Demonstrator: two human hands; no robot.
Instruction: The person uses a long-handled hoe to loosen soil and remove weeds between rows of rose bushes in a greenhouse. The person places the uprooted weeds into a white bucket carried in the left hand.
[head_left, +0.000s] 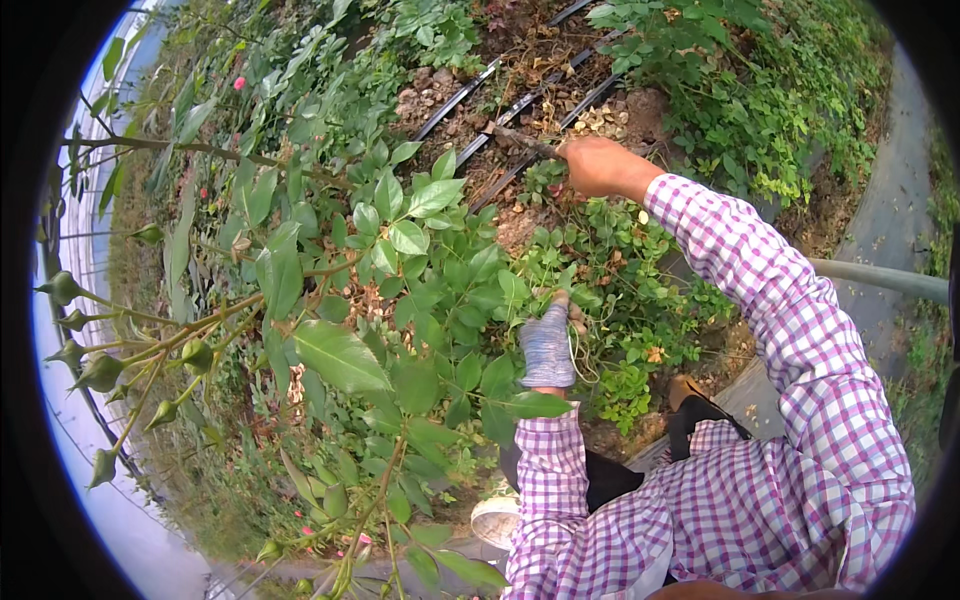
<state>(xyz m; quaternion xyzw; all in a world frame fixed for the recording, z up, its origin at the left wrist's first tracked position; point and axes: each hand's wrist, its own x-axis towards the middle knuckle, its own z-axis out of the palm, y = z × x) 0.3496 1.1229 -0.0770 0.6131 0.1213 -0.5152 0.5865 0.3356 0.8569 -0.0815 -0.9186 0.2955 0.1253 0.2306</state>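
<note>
My left hand (551, 334), in a grey-blue knit glove, is closed around a bunch of leafy green stems (551, 300) low among the plants. Thin pale strands (585, 360) dangle beside the glove. Farther forward, my bare right hand (600, 166) grips a slim, dirt-brown hand tool (525, 141). The tool's far end reaches over the soil and black drip lines; its exact kind is hard to make out. Low leafy growth (622, 247) fills the space between my two hands.
Black drip lines (495, 124) run along the soil bed. Rose stems with green buds (199, 354) arch close across the left side. A white bucket (495, 521) stands by my legs. A grey-green hose or pipe (881, 277) crosses a ground-sheet path (877, 225) at right.
</note>
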